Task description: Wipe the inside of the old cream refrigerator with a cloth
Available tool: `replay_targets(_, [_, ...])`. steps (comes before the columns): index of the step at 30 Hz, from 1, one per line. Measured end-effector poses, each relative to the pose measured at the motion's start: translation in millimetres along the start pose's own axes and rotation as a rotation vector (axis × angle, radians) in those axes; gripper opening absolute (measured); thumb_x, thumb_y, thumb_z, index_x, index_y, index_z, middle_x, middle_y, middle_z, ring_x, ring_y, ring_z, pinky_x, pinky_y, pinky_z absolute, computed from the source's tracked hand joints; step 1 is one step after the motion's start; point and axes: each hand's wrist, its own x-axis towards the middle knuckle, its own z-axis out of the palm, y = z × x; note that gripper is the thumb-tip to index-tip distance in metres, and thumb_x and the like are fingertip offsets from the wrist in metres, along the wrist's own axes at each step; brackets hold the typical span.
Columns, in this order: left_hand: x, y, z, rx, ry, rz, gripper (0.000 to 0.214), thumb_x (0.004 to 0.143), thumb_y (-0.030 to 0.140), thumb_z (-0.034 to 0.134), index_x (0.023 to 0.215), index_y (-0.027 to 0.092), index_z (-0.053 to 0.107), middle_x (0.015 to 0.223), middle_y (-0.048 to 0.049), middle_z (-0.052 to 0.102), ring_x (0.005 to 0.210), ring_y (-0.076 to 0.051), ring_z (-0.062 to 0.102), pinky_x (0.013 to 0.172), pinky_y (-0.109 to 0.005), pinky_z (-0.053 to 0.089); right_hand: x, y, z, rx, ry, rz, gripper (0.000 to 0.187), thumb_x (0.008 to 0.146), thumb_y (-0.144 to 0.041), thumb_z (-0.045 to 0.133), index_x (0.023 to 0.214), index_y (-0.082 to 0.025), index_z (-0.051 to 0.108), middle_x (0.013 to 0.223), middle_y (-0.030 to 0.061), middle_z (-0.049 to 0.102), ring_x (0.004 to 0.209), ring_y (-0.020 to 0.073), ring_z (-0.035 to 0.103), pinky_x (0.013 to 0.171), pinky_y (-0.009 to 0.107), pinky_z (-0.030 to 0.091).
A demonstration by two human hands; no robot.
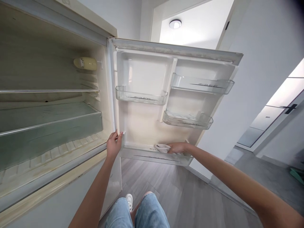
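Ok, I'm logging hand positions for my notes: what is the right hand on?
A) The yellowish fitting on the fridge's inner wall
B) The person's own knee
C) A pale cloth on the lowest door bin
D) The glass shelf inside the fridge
C: the right hand presses a pale cloth onto the lowest door bin, while the left hand grips the edge of the refrigerator door.
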Motion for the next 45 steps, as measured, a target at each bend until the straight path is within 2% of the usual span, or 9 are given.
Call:
replay_targets(8, [0.0, -0.6, 2.0, 0.01, 0.002, 0.001, 0.043, 0.084, 0.053, 0.044, 0.102, 0.02, 0.065, 0.099, -0.0076, 0.065, 0.086, -0.019, 0.062, 0.081, -0.035, 0.053, -19.4, 7.2, -12.8, -0.336, 0.084, 0.18, 0.043, 0.064, -0.018, 0.055, 0.106, -0.018, 0.065, 0.103, 0.0089, 0.067, 0.084, 0.0235, 0.062, 0.061, 0.028, 0.044])
replay_targets(14, [-1.9, -0.8, 7.4, 0.006, 0.045, -0.004, 0.045, 0.085, 0.054, 0.042, 0.105, 0.021, 0.065, 0.099, -0.0081, 0.064, 0.088, -0.02, 0.062, 0.081, -0.036, 0.053, 5.5, -37.8, 3.2, -0.41, 0.142, 0.021, 0.023, 0.072, -0.022, 0.054, 0.085, -0.012, 0.069, 0.095, 0.0133, 0.069, 0.089, 0.0275, 0.062, 0.075, 0.033, 0.044])
replay_targets(18, [-2.0, -1.7, 8.0, 0.002, 0.047, 0.01, 0.044, 0.085, 0.052, 0.043, 0.105, 0.02, 0.065, 0.101, -0.0091, 0.065, 0.089, -0.02, 0.062, 0.079, -0.035, 0.054, 29.6, -75.8, 29.7, -0.245, 0.147, -0.165, 0.034, 0.084, -0.035, 0.046, 0.105, -0.017, 0.066, 0.116, 0.0067, 0.066, 0.103, 0.0224, 0.06, 0.086, 0.028, 0.043])
replay_targets(22, [-0.7, -3.0, 6.3, 0.007, 0.043, 0.023, 0.043, 0.085, 0.052, 0.042, 0.102, 0.02, 0.066, 0.103, -0.0098, 0.065, 0.092, -0.02, 0.062, 0.08, -0.035, 0.054, 50.3, -103.9, 50.0, 0.098, 0.092, -0.27, 0.035, 0.081, -0.04, 0.053, 0.106, -0.019, 0.066, 0.119, 0.0036, 0.066, 0.111, 0.0229, 0.057, 0.093, 0.03, 0.041])
replay_targets(25, [0.0, -3.6, 4.0, 0.01, 0.034, 0.033, 0.044, 0.085, 0.053, 0.043, 0.105, 0.02, 0.064, 0.103, -0.0096, 0.065, 0.092, -0.02, 0.061, 0.08, -0.035, 0.054, 58.0, -114.1, 54.7, 0.13, 0.042, -0.287, 0.038, 0.08, -0.044, 0.054, 0.106, -0.019, 0.066, 0.12, 0.0036, 0.065, 0.114, 0.0234, 0.056, 0.096, 0.031, 0.039])
replay_targets(34, [-0.3, -2.4, 1.3, 0.007, 0.016, 0.023, 0.044, 0.085, 0.053, 0.043, 0.106, 0.02, 0.065, 0.102, -0.0096, 0.066, 0.091, -0.02, 0.062, 0.081, -0.035, 0.053, 20.6, -72.4, 32.8, 0.025, 0.049, -0.157, 0.048, 0.078, -0.044, 0.055, 0.117, -0.015, 0.062, 0.129, 0.01, 0.058, 0.116, 0.0247, 0.054, 0.095, 0.031, 0.041])
replay_targets(38, [0.6, -4.0, 3.1, -0.008, 0.026, 0.018, 0.046, 0.085, 0.053, 0.044, 0.107, 0.018, 0.064, 0.102, -0.01, 0.065, 0.093, -0.021, 0.061, 0.081, -0.035, 0.053, -7.0, -41.5, 17.2, -0.15, 0.089, -0.078, 0.037, 0.078, -0.037, 0.051, 0.103, -0.015, 0.068, 0.115, 0.0098, 0.066, 0.105, 0.0266, 0.06, 0.089, 0.035, 0.044])
replay_targets(41, [0.8, -5.0, 2.9, -0.017, 0.025, 0.013, 0.046, 0.084, 0.054, 0.044, 0.105, 0.019, 0.064, 0.101, -0.009, 0.065, 0.091, -0.02, 0.062, 0.081, -0.034, 0.054, -25.9, -24.2, 1.1, -0.391, 0.117, 0.103, 0.027, 0.074, -0.033, 0.054, 0.084, -0.014, 0.07, 0.096, 0.0129, 0.069, 0.089, 0.0296, 0.063, 0.077, 0.038, 0.046])
replay_targets(45, [0.6, -4.9, 2.3, -0.02, 0.028, 0.002, 0.044, 0.084, 0.053, 0.045, 0.104, 0.02, 0.065, 0.102, -0.009, 0.066, 0.092, -0.02, 0.061, 0.08, -0.035, 0.054, -54.2, -25.0, -20.7, -0.565, 0.24, 0.129, 0.023, 0.079, -0.03, 0.053, 0.083, -0.014, 0.068, 0.092, 0.015, 0.068, 0.081, 0.028, 0.063, 0.068, 0.035, 0.044])
